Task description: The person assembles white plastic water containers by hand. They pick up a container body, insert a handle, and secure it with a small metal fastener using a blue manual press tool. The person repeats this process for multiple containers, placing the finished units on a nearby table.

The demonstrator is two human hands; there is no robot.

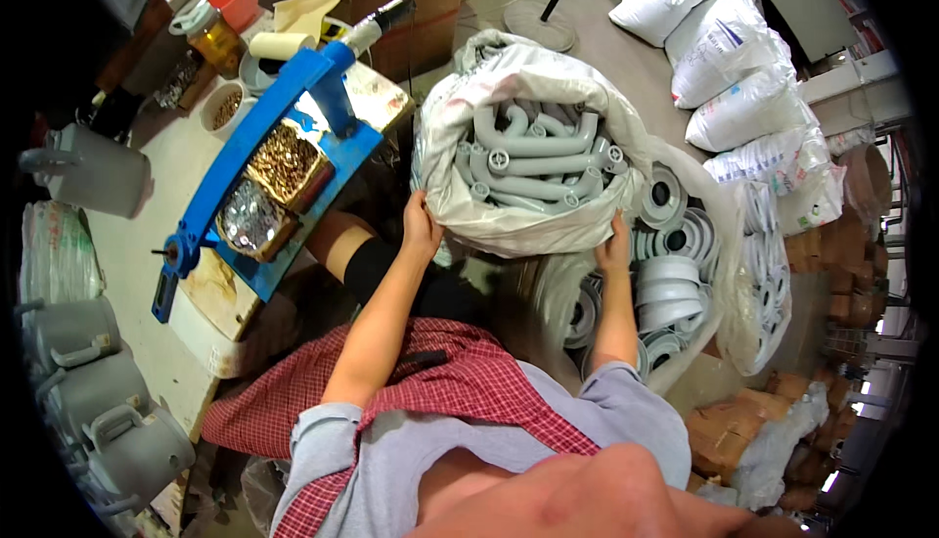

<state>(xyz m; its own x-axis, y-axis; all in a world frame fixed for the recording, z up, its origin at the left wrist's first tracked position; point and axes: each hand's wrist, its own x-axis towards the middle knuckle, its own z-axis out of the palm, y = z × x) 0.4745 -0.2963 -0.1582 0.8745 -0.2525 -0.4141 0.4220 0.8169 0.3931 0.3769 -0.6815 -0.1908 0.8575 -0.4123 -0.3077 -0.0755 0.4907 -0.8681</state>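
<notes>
A large white woven sack (509, 220) stands open in front of me, filled with several grey bent plastic pipe pieces (533, 152). My left hand (421, 228) grips the sack's near left rim. On the near right rim, my right hand (616, 245) holds the fabric. Both forearms reach forward from my lap over a red checked cloth (460, 381).
A second sack (729, 293) of round grey-white plastic fittings sits right of the first. To the left, a worktable (147, 205) carries a blue lever press (254, 147), two trays of small metal parts, bowls and jars. Grey plastic jugs (108, 421) line the left. White bags pile at back right.
</notes>
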